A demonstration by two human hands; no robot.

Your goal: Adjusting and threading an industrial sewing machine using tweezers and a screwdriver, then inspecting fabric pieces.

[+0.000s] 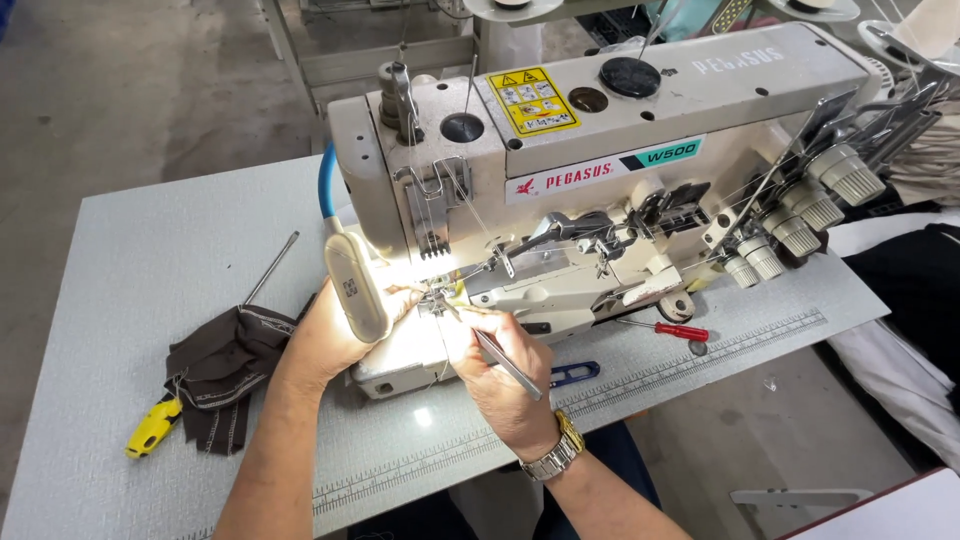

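A cream industrial sewing machine (600, 150) stands on a grey table (130, 260). My right hand (500, 375), with a metal watch on the wrist, pinches steel tweezers (505, 360) whose tips reach the brightly lit needle area (438, 298). My left hand (335, 335) rests on the machine bed just left of the needles, partly hidden behind a small oval work lamp (355, 285). Its fingertips touch the presser-foot area; whether it holds thread is too small to tell.
A dark fabric scrap (225, 375) lies at the left with a yellow-handled tool (152, 427) beside it and a long metal rod (272, 266). A red-handled screwdriver (672, 330) and blue thread snips (573, 373) lie in front of the machine. Tension knobs (800, 215) stick out at the right.
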